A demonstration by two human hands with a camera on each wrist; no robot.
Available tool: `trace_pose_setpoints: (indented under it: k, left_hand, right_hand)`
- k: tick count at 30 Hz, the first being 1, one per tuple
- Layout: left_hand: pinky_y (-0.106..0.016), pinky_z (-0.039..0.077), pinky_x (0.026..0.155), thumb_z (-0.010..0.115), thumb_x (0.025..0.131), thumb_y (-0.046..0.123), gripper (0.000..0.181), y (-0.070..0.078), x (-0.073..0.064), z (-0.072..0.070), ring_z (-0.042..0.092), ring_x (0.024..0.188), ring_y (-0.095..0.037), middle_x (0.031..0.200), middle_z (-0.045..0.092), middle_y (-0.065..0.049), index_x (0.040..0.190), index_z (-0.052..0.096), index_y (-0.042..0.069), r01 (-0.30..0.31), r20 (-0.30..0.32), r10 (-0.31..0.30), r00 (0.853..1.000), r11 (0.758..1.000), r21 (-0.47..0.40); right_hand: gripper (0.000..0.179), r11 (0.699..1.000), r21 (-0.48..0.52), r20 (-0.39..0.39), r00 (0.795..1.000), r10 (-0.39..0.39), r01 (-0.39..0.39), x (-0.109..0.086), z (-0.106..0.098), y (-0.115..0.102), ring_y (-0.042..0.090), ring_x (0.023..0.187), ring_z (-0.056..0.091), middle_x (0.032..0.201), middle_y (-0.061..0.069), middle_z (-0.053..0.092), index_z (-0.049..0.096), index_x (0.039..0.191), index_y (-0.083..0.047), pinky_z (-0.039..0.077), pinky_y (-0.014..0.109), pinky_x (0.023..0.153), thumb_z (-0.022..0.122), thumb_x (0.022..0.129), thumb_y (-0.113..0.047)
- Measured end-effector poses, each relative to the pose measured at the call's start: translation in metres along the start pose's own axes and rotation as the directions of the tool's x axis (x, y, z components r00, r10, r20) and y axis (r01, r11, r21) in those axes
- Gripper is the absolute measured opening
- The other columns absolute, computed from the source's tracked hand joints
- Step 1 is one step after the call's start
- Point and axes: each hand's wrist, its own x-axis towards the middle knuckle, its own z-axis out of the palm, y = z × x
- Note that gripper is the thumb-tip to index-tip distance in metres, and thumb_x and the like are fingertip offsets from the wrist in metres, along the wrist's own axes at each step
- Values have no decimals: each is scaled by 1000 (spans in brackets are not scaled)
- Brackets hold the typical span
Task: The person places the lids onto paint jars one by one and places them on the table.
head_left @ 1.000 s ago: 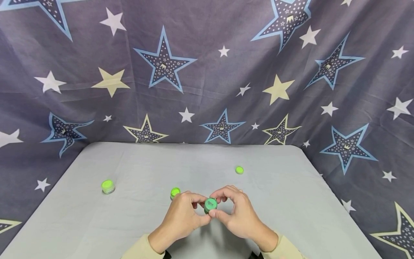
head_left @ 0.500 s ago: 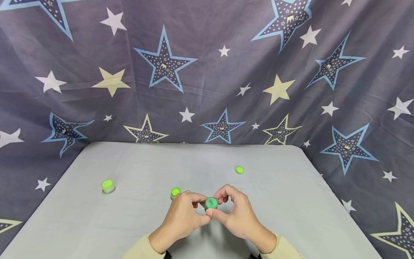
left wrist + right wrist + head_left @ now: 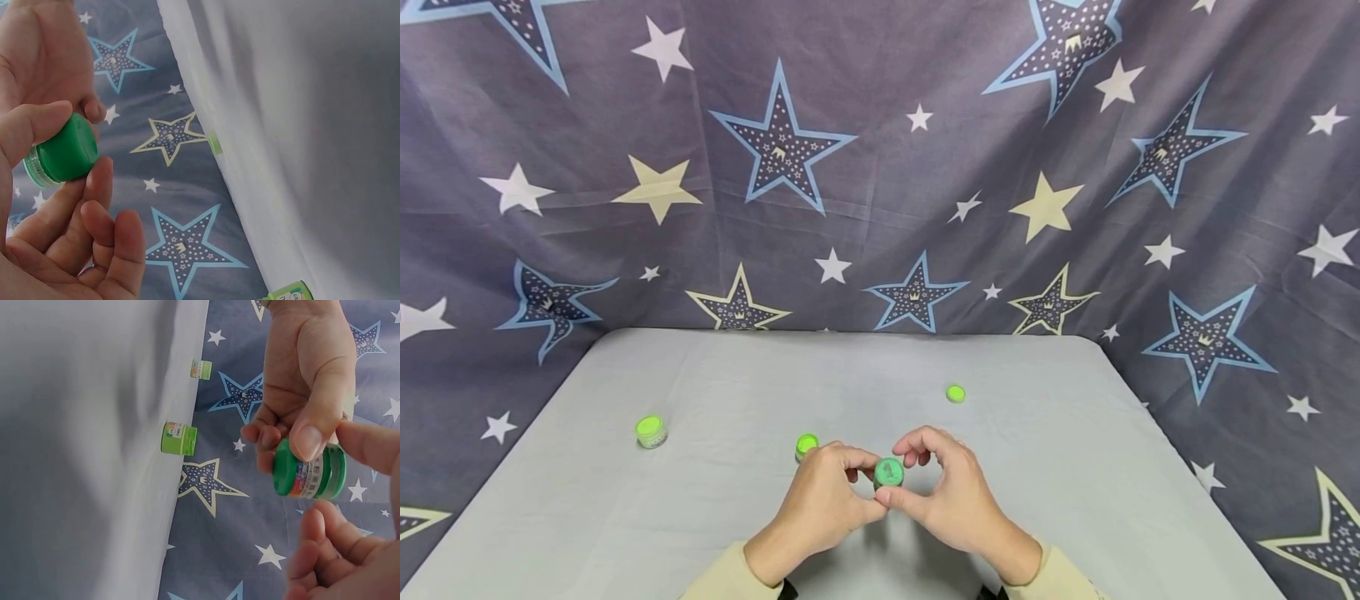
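Observation:
A small green jar with a printed label is held above the table, its green top facing up in the head view. My left hand grips its side between thumb and fingers. The left wrist view shows that thumb pressed against the jar. My right hand is at the jar's right side, its thumb at the near rim. Its index finger stands off the top. In the right wrist view, the label lies partly under the left thumb.
On the grey-covered table a lime green jar stands at the left. Another lime green jar is just beyond my left hand. A lime green round piece, like a lid, lies farther back. A star-patterned cloth hangs behind.
My right index finger has come away from the top of the green jar, while the thumb stays by the near rim. My left hand keeps its grip, nearly still.

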Motion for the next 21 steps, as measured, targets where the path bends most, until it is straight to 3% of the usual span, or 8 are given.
trace_pose_setpoints:
  k: [5,10,16,21]
  left_hand:
    - [-25,47,70,93,68,13,25,0,1,-1,60,79,-14,79,67,20,88,81,23,12,9,-12,1000,1000,8]
    - [-24,47,69,94,69,16,24,1,0,-1,55,76,-6,79,66,21,88,81,24,13,17,-13,1000,1000,23]
    - [-24,46,68,93,69,15,23,1,-1,0,54,75,-6,78,65,22,86,81,24,6,7,-6,1000,1000,30]
    - [-24,47,70,92,70,13,23,1,0,1,60,78,-12,78,65,23,87,81,25,1,7,-1,1000,1000,17]
  right_hand:
    - [45,997,14,42,997,-72,71,1,-4,-1,9,92,57,101,-11,67,70,115,-26,43,32,80,91,76,-18]
    - [46,993,34,90,990,-111,109,2,-5,-4,12,97,59,110,-11,70,73,118,-21,43,37,86,88,77,-10]
    - [42,997,35,99,993,-71,68,2,-6,-5,13,99,61,108,-14,69,74,114,-23,40,42,89,88,77,-8]
    - [35,999,21,76,996,-36,34,2,-5,-3,13,92,61,100,-16,69,73,108,-26,41,36,84,90,79,-17]
